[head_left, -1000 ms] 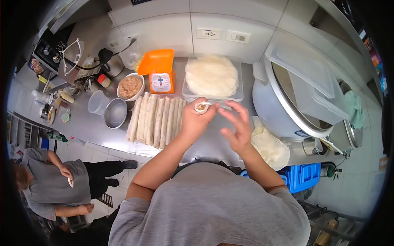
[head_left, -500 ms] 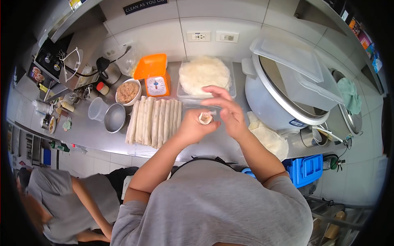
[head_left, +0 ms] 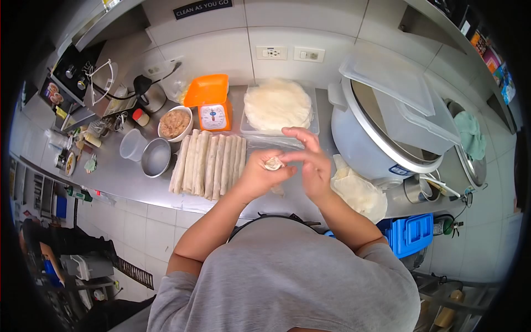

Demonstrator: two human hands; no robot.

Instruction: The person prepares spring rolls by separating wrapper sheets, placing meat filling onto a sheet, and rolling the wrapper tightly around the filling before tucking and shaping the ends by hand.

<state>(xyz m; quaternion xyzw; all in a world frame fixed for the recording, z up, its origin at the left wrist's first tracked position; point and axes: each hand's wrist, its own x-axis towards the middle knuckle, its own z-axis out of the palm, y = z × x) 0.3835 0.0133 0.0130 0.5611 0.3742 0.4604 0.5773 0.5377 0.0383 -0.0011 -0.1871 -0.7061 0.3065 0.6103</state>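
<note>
My left hand (head_left: 259,176) is closed around a filled spring roll (head_left: 273,163), with its whitish end pointing up at me. Fingers of my right hand (head_left: 314,169) are apart, and one fingertip reaches to the roll's end, touching or nearly so. Left of my hands lies a row of several long rolled spring rolls (head_left: 208,165), side by side on plastic. Beyond my hands, a stack of round wrappers (head_left: 277,105) sits in a clear plastic tray (head_left: 316,119). More loose wrappers (head_left: 362,196) lie on the counter by my right forearm.
A bowl of minced filling (head_left: 174,123), an orange scale (head_left: 214,114), a metal bowl (head_left: 156,158) and a plastic cup (head_left: 134,145) stand at left. At right is a large cooker (head_left: 365,130) with clear plastic containers (head_left: 415,119) on top. A person's dark-clothed leg (head_left: 83,240) shows at lower left.
My right fingertip has come down to the roll's end, where pinkish filling showed before and now a pale, folded-looking wrapper shows. The other person at lower left has moved mostly out of view.
</note>
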